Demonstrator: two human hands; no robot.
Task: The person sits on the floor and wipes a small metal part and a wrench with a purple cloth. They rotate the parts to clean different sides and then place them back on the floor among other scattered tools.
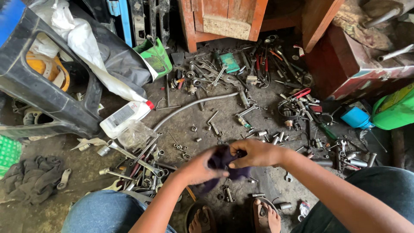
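Both hands on a dark purple rag, low over the workshop floor.
L hand cups the dark rag from below, fingers curled round it; R hand pinches its top edge from above-right. Rag sits btwn the two palms, touching both, its loose tail hanging down-left under the L hand. Neither hand nearer, both gripping. Spanners lie just left on the floor; white bottle further up-left.
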